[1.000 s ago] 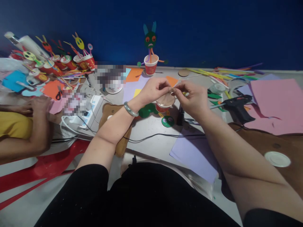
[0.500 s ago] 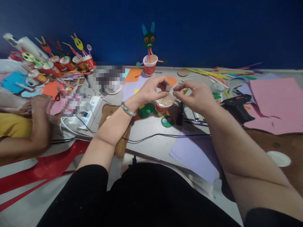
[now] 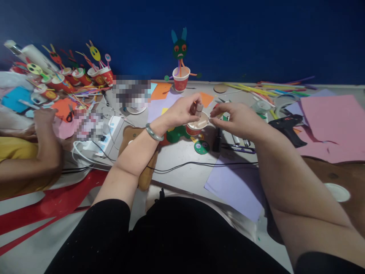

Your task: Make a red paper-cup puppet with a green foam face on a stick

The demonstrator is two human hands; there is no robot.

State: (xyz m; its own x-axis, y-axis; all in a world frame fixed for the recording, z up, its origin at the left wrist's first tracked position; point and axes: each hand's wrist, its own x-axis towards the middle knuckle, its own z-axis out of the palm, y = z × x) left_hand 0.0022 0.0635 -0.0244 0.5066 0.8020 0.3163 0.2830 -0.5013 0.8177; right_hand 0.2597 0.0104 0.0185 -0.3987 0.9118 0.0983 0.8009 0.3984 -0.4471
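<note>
My left hand [image 3: 182, 110], with a bangle at its wrist, pinches a small pale grey piece [image 3: 199, 109] between thumb and fingers. Just under it stands a red paper cup [image 3: 194, 130] with pale strips lying inside. At the cup's right rim, my right hand [image 3: 235, 118] has thumb and forefinger close together; whatever is between their tips is too small to make out. A green paper disc with eyes [image 3: 201, 147] lies in front of the cup. Beside it is a black marker [image 3: 217, 141].
A finished cup figure [image 3: 181, 78] stands by the blue wall. Scissors [image 3: 239, 148], a black glue gun [image 3: 289, 127] and pink paper [image 3: 333, 125] lie to the right. Black cables [image 3: 188, 163] cross the front. At left are a power strip [image 3: 110, 133] and another person's arm [image 3: 48, 140].
The grey piece in my left hand has turned and dropped slightly over the cup. My right hand has shifted a little down and right. The other person's hand has moved slightly left and up.
</note>
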